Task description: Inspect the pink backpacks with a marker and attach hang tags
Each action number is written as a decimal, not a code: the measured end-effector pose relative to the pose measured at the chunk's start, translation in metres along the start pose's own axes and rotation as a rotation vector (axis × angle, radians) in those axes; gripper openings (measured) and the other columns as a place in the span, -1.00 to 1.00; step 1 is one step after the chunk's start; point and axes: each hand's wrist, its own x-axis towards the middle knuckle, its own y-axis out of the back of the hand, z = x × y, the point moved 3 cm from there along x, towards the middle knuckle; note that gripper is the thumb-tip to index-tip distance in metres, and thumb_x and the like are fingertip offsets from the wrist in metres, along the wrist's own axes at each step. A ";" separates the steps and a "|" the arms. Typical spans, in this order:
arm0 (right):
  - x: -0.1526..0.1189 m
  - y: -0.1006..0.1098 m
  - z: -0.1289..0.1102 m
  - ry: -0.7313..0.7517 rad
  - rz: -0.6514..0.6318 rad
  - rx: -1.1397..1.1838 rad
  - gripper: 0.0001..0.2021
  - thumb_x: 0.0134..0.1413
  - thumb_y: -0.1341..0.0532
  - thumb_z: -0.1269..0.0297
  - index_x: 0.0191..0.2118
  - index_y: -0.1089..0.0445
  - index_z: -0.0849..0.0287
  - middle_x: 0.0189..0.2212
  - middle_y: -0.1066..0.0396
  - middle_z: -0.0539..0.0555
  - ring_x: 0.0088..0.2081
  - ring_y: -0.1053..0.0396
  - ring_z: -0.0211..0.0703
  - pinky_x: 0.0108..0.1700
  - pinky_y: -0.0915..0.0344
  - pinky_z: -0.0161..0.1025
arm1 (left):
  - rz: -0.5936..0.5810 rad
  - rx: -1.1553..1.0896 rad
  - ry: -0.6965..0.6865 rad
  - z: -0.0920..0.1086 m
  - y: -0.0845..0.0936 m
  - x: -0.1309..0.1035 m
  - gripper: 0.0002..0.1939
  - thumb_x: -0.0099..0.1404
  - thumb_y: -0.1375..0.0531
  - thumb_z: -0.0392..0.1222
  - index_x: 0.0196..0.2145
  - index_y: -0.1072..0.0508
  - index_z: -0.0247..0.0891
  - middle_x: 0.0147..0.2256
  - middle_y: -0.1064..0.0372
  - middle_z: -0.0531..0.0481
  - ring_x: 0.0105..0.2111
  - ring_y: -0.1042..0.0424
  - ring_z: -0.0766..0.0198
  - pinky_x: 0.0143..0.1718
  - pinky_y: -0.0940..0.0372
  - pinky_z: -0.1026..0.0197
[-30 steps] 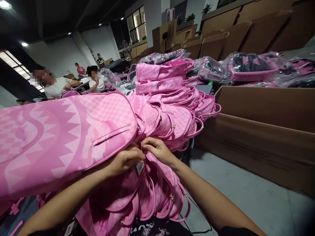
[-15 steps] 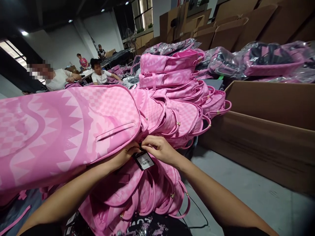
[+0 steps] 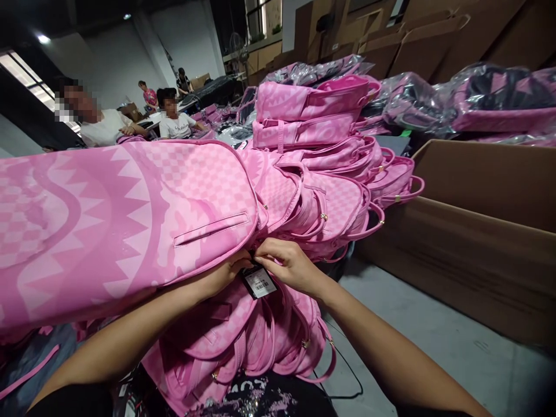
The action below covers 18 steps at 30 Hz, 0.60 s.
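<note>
A: Pink, patterned: what does the largest part show?

B: The foremost backpack (image 3: 130, 220), lying flat, its rounded end beside the hands. Lower bags (image 3: 264, 341) lean together beneath.

A: And the hands?

B: Right hand (image 3: 291, 263): thumb and forefinger pinch the upper end of the black tag (image 3: 260, 284). Left hand (image 3: 221, 275): fingers bunched close by; whether they grip card or cord, I cannot tell.

A: The smallest part?

B: The tag, label outward, hanging between backpack edge and lower bags. Good handling, I judge, means one hand steadying, the other making small movements, without creasing the card.
</note>
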 end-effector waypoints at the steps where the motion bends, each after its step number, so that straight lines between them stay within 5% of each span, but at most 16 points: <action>1: 0.000 0.000 0.000 0.006 -0.005 -0.008 -0.86 0.23 -0.15 0.35 -0.36 -0.40 0.20 -0.47 -0.35 0.03 -0.43 -0.27 -0.27 -0.37 -0.19 -0.33 | -0.009 -0.012 0.012 0.000 0.000 0.000 -0.82 0.28 -0.06 -0.16 -0.43 -0.36 -0.25 -0.46 -0.27 0.08 -0.43 -0.21 0.33 -0.33 -0.19 0.26; 18: 0.009 -0.006 -0.007 0.100 -0.155 -0.258 -0.84 0.15 -0.11 0.50 -0.41 -0.35 0.19 -0.49 -0.28 0.02 -0.43 -0.21 -0.23 -0.28 -0.13 -0.26 | -0.006 0.004 -0.028 0.002 0.000 0.001 -0.96 0.21 -0.11 -0.31 -0.36 -0.34 -0.21 -0.40 -0.32 0.07 -0.35 -0.28 0.27 -0.18 -0.29 0.19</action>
